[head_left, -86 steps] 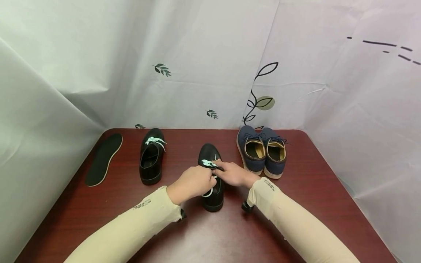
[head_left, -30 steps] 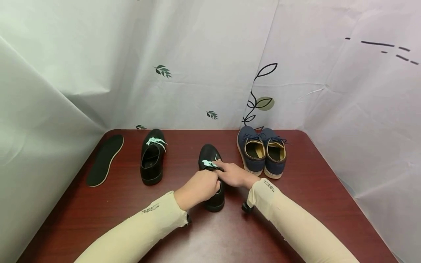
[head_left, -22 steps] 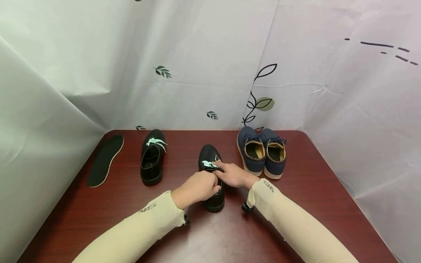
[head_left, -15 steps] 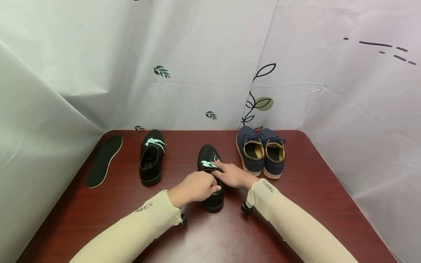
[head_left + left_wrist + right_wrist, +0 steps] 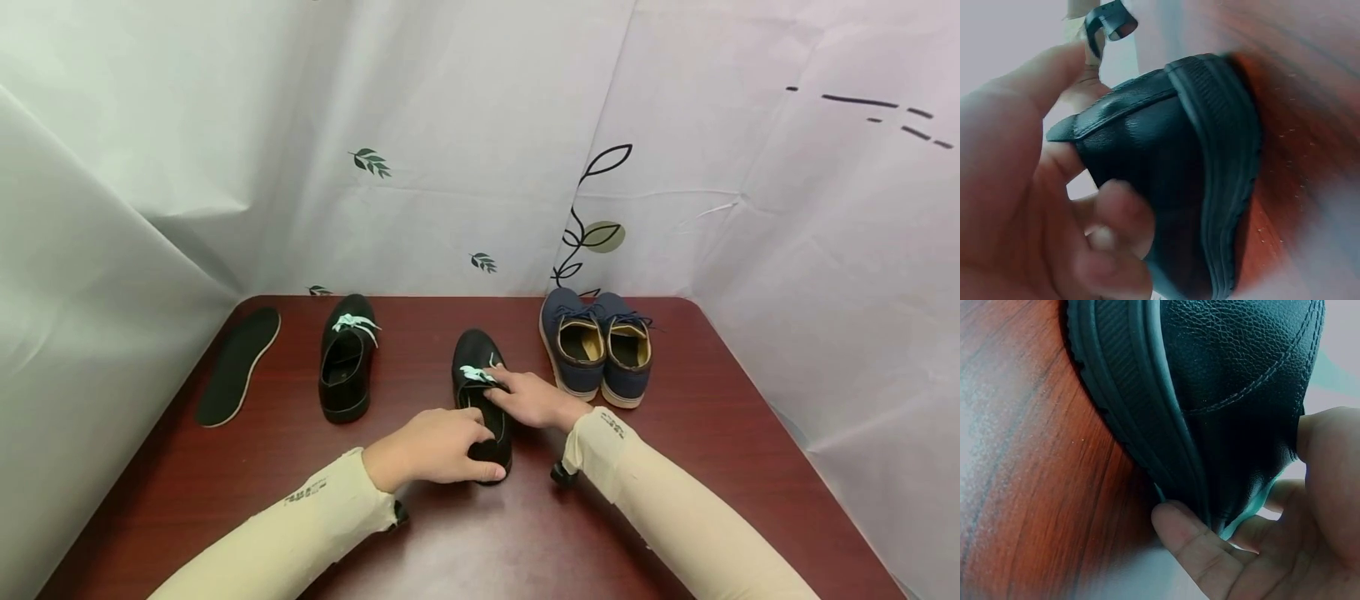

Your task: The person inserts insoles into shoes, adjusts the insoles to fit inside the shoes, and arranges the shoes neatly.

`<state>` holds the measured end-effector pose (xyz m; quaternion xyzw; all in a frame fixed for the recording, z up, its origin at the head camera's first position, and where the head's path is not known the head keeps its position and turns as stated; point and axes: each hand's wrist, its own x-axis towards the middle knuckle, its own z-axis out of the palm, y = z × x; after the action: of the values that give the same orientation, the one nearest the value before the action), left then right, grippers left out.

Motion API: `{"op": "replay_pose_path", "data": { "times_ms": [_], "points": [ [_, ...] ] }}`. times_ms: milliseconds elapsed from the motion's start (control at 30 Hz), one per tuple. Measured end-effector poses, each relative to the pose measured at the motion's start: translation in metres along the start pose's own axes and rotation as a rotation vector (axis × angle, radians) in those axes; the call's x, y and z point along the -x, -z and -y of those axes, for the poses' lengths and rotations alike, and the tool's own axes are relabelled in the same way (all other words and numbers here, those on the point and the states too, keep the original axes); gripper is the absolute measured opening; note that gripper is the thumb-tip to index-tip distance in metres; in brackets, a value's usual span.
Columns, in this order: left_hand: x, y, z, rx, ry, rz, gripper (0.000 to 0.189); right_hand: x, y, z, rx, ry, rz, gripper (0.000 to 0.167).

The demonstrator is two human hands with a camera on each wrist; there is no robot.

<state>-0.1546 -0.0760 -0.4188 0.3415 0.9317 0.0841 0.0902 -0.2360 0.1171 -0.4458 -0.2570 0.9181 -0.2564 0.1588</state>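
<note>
A black lace-up shoe (image 5: pixel 473 346) with pale mint laces (image 5: pixel 476 374) stands upright mid-table, toe facing away. My right hand (image 5: pixel 534 400) holds it by the lace area, with fingers over the laces and thumb at the opening. In the right wrist view, one fingertip reaches down beside the shoe's (image 5: pixel 1229 369) sole. Over the heel end, my left hand (image 5: pixel 435 446) has its thumb stretched across the back and its other fingers at the opening's left side. The left wrist view shows those fingers loosely bent beside the shoe's (image 5: pixel 1147 134) heel and side.
At the left lies a dark insole (image 5: pixel 238 367) with a pale edge. A matching black shoe (image 5: pixel 347 358) stands beside it. A pair of navy shoes (image 5: pixel 573 346) is at the back right. White curtains (image 5: pixel 465 142) enclose the reddish-brown table (image 5: pixel 247 492).
My left hand has come back from the shoe's opening toward the heel, its fist loosening and thumb stretching out. My right hand and the shoe have stayed in place.
</note>
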Motion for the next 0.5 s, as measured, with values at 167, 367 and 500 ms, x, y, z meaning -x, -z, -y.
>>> {"op": "replay_pose_path", "data": {
  "times_ms": [167, 367, 500],
  "points": [
    [-0.003, -0.006, -0.002, -0.054, 0.006, -0.026, 0.035, -0.001, 0.0, 0.0, -0.008, 0.008, -0.002, 0.052],
    [-0.005, -0.01, -0.007, -0.045, -0.003, -0.068, 0.024, 0.0, -0.001, 0.0, -0.009, 0.014, 0.001, 0.052],
    [-0.003, -0.012, -0.011, -0.039, 0.014, -0.125, 0.024, 0.0, -0.001, 0.0, -0.004, 0.002, -0.003, 0.052]
  ]
}}
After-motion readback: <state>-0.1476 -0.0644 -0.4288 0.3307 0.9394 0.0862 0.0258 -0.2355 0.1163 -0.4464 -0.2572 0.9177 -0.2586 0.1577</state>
